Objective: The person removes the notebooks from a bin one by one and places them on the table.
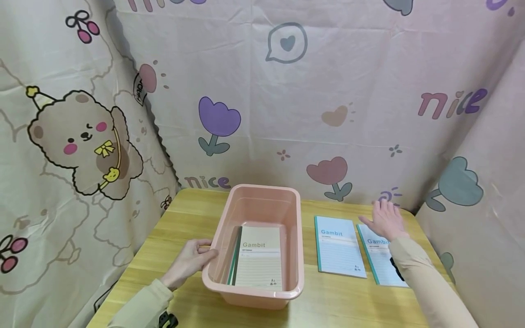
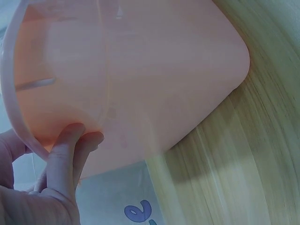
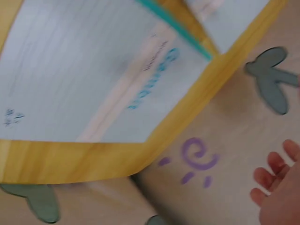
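A pink plastic basin stands on the table, and my left hand grips its left rim. In the left wrist view that hand has its thumb and fingers on either side of the rim. Inside the basin lies a notebook with a pale cover, over others whose dark and green spines show at its left. My right hand is over the far end of a blue Gambit notebook, fingers extended and holding nothing. Another blue notebook lies between that one and the basin.
The wooden table ends at a printed cloth backdrop behind. More cloth hangs at the left side and the right side. The right table edge runs close beside the outer blue notebook.
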`<state>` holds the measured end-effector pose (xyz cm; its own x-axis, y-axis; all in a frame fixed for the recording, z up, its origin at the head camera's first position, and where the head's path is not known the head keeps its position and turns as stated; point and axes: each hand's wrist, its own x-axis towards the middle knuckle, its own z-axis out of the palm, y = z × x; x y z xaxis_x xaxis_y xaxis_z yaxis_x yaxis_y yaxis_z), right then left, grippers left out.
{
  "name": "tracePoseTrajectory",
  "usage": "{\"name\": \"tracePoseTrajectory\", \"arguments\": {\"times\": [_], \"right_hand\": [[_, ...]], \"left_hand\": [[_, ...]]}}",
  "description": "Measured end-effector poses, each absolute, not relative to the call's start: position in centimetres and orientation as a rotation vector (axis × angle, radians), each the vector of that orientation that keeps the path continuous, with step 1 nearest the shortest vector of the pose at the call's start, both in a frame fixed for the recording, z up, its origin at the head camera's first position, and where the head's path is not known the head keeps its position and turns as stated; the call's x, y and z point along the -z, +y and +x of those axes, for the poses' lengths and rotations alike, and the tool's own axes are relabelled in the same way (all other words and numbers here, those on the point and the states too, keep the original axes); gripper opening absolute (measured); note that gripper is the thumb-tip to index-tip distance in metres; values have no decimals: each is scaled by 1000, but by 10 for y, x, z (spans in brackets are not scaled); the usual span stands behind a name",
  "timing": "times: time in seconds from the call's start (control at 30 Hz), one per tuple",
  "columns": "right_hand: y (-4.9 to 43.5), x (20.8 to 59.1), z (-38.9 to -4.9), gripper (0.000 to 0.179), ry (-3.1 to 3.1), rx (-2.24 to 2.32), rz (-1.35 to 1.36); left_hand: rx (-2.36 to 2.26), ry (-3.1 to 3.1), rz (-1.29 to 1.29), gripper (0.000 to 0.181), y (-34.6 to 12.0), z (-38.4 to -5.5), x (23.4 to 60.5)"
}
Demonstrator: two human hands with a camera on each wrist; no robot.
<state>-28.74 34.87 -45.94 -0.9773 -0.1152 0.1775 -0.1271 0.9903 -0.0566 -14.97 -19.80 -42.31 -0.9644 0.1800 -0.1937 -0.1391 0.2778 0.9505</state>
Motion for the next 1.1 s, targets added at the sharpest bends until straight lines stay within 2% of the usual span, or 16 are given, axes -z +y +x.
{"name": "tracePoseTrajectory", "arguments": {"times": [0.47,0.83,1.1], "right_hand": [[249,405,-282,63,-3031,-208,274],[159,360,-271,65,-3047,-169,461],[91,336,-261,74,-3070,-76,568]], "left_hand": [[-1731,2291,33,53,-197,-148,421],[-1717,2303,68,54,-198,-149,421],[-1715,2313,58,53,-196,-148,419]]}}
